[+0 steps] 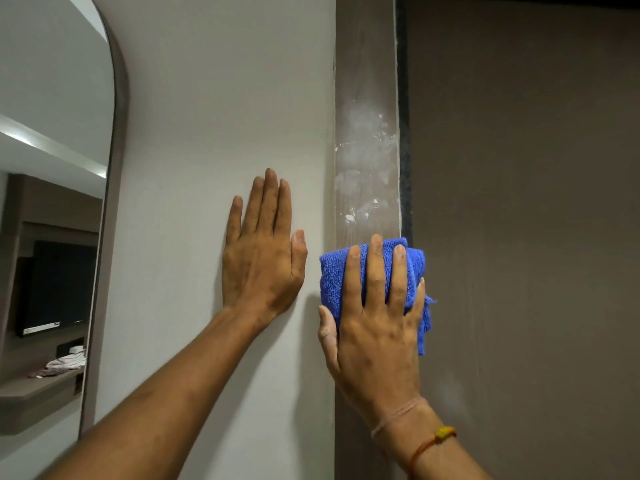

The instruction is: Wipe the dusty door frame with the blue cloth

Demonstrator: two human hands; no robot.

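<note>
A brown vertical door frame [366,81] runs down the middle of the view, with white dust smears [363,150] on it above my hands. My right hand [375,323] presses a folded blue cloth [332,275] flat against the frame, just below the dusty patch. The cloth sticks out above my fingertips and hangs past the right side of the hand. Left of the frame, my left hand [265,251] lies flat and open on the pale wall [214,116], fingers pointing up, holding nothing.
A brown door [526,202] fills the right side, with a dark strip between it and the frame. At the far left hangs a tall arched mirror [52,202] reflecting a television and a shelf.
</note>
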